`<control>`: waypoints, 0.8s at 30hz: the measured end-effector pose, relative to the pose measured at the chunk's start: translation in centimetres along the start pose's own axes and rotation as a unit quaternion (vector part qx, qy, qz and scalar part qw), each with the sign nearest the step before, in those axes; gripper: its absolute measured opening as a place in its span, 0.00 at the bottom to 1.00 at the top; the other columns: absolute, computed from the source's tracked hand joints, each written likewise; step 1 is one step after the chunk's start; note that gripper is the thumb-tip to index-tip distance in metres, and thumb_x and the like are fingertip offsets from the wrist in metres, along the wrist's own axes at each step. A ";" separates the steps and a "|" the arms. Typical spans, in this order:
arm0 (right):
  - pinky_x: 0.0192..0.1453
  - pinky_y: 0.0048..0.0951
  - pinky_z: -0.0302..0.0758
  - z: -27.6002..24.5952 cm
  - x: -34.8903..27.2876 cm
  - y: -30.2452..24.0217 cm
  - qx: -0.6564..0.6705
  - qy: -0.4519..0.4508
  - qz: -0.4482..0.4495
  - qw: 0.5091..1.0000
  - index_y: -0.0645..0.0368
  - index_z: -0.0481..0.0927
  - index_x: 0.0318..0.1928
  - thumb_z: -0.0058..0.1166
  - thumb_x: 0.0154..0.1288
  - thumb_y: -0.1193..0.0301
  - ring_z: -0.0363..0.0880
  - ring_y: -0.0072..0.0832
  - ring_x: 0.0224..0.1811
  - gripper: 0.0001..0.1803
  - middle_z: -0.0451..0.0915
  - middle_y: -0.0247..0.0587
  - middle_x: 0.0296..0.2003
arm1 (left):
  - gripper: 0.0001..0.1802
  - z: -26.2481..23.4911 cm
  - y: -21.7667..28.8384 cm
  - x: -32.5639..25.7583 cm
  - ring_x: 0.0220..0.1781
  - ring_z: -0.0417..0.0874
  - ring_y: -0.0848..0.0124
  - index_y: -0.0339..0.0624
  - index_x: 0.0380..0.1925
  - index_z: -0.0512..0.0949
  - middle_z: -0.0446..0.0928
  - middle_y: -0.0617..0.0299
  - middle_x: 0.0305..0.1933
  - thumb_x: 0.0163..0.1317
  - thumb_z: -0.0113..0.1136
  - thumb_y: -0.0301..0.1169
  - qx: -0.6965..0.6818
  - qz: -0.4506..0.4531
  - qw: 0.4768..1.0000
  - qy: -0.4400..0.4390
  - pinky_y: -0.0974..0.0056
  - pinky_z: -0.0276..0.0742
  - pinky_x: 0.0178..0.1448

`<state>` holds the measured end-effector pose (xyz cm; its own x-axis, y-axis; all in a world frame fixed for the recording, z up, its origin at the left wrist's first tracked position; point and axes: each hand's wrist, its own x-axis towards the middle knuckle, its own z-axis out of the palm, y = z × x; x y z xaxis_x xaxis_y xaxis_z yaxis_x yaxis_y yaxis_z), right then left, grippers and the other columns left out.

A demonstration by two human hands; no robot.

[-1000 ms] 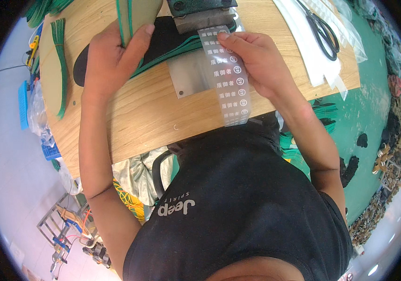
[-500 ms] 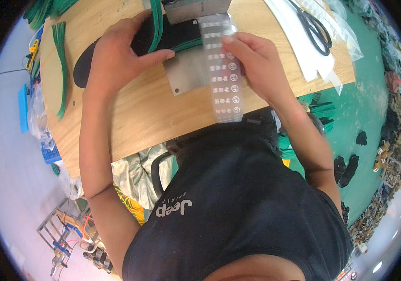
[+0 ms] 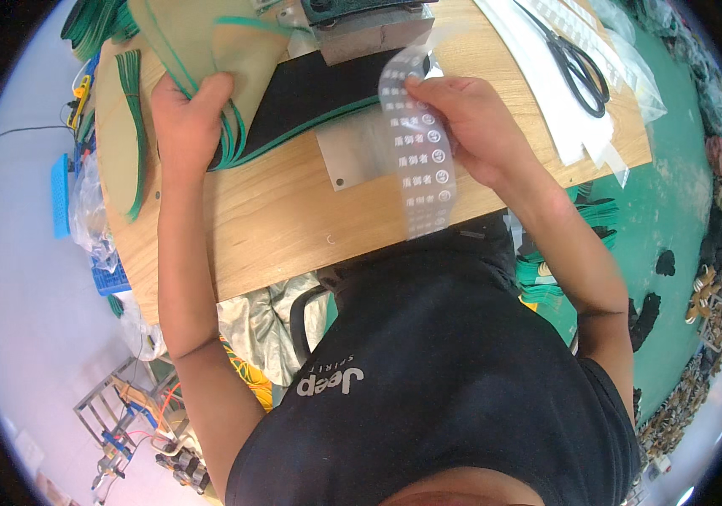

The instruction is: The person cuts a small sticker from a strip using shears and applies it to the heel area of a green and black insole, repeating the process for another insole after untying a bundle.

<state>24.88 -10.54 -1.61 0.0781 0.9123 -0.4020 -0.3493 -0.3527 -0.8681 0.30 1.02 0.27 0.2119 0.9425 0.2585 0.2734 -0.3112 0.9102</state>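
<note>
My left hand (image 3: 188, 126) is closed around the edge of some green-edged insoles, thumb on top. A tan insole face (image 3: 247, 59) is turned up beside it, blurred by motion. Black insoles (image 3: 319, 88) with green edges lie on the wooden table, their right end near a metal block (image 3: 382, 32). Between thumb and fingers, my right hand (image 3: 475, 126) pinches a clear strip of white printed labels (image 3: 418, 181). The strip curls at the top and hangs past the table's front edge. Partly beneath it is a thin metal plate (image 3: 344, 160).
Black-handled scissors (image 3: 584, 76) lie on white sheets (image 3: 538, 84) at the right. A bundle of green-edged insoles (image 3: 129, 126) stands at the table's left. More green-edged pieces (image 3: 601, 219) are piled low at the right, beyond the table (image 3: 293, 228).
My left hand has moved from over the black insole to grip green-edged insoles, and a tan face has come up. The label strip has shifted slightly and curls more at its top.
</note>
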 end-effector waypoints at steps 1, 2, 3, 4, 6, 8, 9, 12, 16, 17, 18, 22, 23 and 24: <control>0.24 0.21 0.72 0.0 -0.1 0.1 -0.005 0.001 0.002 1.000 0.65 0.77 0.30 0.50 0.66 0.67 0.75 0.20 0.19 0.13 0.79 0.35 0.22 | 0.09 -0.1 -0.2 0.0 0.31 0.75 0.80 0.34 0.32 0.79 0.79 0.65 0.29 0.52 0.57 0.27 -0.007 0.002 1.000 0.006 0.72 0.71 0.38; 0.24 0.21 0.73 0.1 -0.1 0.2 -0.009 0.002 0.005 1.000 0.65 0.77 0.30 0.50 0.66 0.67 0.75 0.21 0.19 0.13 0.79 0.36 0.23 | 0.09 -0.2 -0.1 -0.1 0.31 0.74 0.80 0.33 0.32 0.79 0.79 0.66 0.29 0.52 0.57 0.27 -0.013 0.003 1.000 0.011 0.72 0.70 0.37; 0.24 0.22 0.73 0.0 -0.2 0.2 -0.019 0.004 0.009 1.000 0.65 0.77 0.31 0.49 0.67 0.67 0.75 0.21 0.20 0.13 0.79 0.36 0.23 | 0.09 0.0 -0.2 -0.3 0.31 0.74 0.80 0.33 0.32 0.79 0.79 0.68 0.30 0.52 0.56 0.27 -0.025 0.003 1.000 0.019 0.72 0.70 0.37; 0.24 0.23 0.73 -0.1 -0.2 0.3 0.019 0.024 -0.003 1.000 0.66 0.77 0.31 0.48 0.68 0.68 0.76 0.21 0.21 0.13 0.79 0.36 0.24 | 0.08 0.0 -0.3 -0.3 0.31 0.74 0.80 0.33 0.32 0.79 0.79 0.68 0.30 0.53 0.56 0.26 -0.019 0.007 1.000 0.013 0.73 0.70 0.37; 0.25 0.24 0.74 -0.5 -0.1 0.2 0.092 0.062 -0.027 0.993 0.66 0.76 0.33 0.46 0.69 0.68 0.77 0.22 0.22 0.13 0.78 0.37 0.26 | 0.08 -0.3 -0.4 -0.1 0.31 0.74 0.80 0.34 0.31 0.79 0.78 0.68 0.29 0.53 0.56 0.26 -0.009 0.016 1.000 0.003 0.73 0.70 0.37; 0.26 0.25 0.75 -0.4 -0.5 0.2 0.158 0.083 -0.059 0.982 0.67 0.75 0.34 0.45 0.70 0.69 0.77 0.22 0.24 0.12 0.78 0.38 0.27 | 0.08 -0.1 -0.3 -0.2 0.31 0.73 0.81 0.34 0.31 0.79 0.78 0.69 0.29 0.53 0.56 0.26 -0.010 0.015 1.000 0.003 0.73 0.69 0.37; 0.26 0.25 0.75 -0.2 -0.7 0.3 0.193 0.096 -0.076 0.974 0.67 0.75 0.35 0.45 0.70 0.69 0.78 0.23 0.25 0.12 0.78 0.38 0.28 | 0.08 -0.1 -0.3 -0.2 0.31 0.73 0.81 0.34 0.31 0.79 0.78 0.69 0.29 0.53 0.56 0.26 -0.009 0.015 1.000 0.000 0.73 0.69 0.36; 0.25 0.23 0.74 0.2 -0.5 0.5 0.142 0.056 -0.052 0.987 0.67 0.76 0.35 0.46 0.69 0.69 0.78 0.22 0.24 0.12 0.79 0.38 0.27 | 0.07 -0.1 -0.2 -0.3 0.31 0.73 0.81 0.34 0.30 0.78 0.77 0.69 0.28 0.53 0.56 0.26 -0.005 0.022 1.000 -0.006 0.73 0.69 0.36; 0.20 0.21 0.70 0.5 -0.2 0.2 -0.004 0.008 -0.006 1.000 0.66 0.78 0.32 0.51 0.67 0.67 0.77 0.21 0.20 0.13 0.80 0.37 0.24 | 0.06 -0.2 -0.5 -0.2 0.29 0.72 0.81 0.35 0.30 0.78 0.76 0.70 0.27 0.53 0.56 0.26 -0.003 0.021 1.000 -0.007 0.73 0.68 0.35; 0.20 0.20 0.70 0.4 -0.1 0.2 -0.029 0.000 -0.005 1.000 0.66 0.78 0.31 0.51 0.66 0.66 0.77 0.21 0.20 0.14 0.80 0.37 0.23 | 0.06 -0.2 -0.5 -0.3 0.29 0.71 0.82 0.35 0.30 0.78 0.76 0.70 0.26 0.53 0.56 0.26 -0.004 0.020 1.000 -0.010 0.73 0.68 0.34; 0.20 0.21 0.70 0.4 0.0 0.1 -0.034 0.000 -0.003 0.999 0.66 0.78 0.31 0.52 0.66 0.67 0.77 0.21 0.20 0.13 0.80 0.38 0.23 | 0.06 -0.1 -0.4 -0.3 0.28 0.71 0.82 0.35 0.29 0.78 0.75 0.70 0.25 0.53 0.56 0.26 -0.006 0.020 1.000 -0.010 0.73 0.67 0.34; 0.21 0.21 0.71 0.3 0.1 0.1 -0.038 0.001 -0.008 0.999 0.66 0.78 0.30 0.53 0.65 0.67 0.78 0.21 0.20 0.13 0.80 0.39 0.23 | 0.06 0.0 -0.1 -0.4 0.28 0.71 0.82 0.35 0.29 0.78 0.75 0.71 0.24 0.53 0.57 0.27 -0.001 0.036 0.999 -0.004 0.73 0.67 0.34; 0.21 0.21 0.72 0.3 0.1 0.2 -0.034 0.001 -0.013 0.999 0.66 0.78 0.30 0.54 0.65 0.68 0.78 0.22 0.20 0.13 0.80 0.40 0.24 | 0.06 0.0 -0.1 -0.3 0.28 0.71 0.82 0.35 0.29 0.78 0.75 0.71 0.24 0.53 0.57 0.27 0.005 0.033 0.999 -0.007 0.73 0.67 0.34; 0.21 0.21 0.72 0.3 0.0 0.2 -0.028 -0.005 -0.008 1.000 0.67 0.78 0.30 0.54 0.64 0.68 0.78 0.22 0.20 0.12 0.80 0.40 0.24 | 0.06 -0.1 -0.1 -0.3 0.28 0.71 0.82 0.35 0.29 0.78 0.76 0.71 0.25 0.53 0.57 0.27 0.011 0.031 0.999 -0.010 0.74 0.68 0.34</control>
<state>24.59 -10.53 -1.70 0.0750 0.9199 -0.3849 -0.2947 -0.3483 -0.8899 0.14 0.77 0.11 0.2485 0.9186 0.3074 0.2791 -0.3718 0.8854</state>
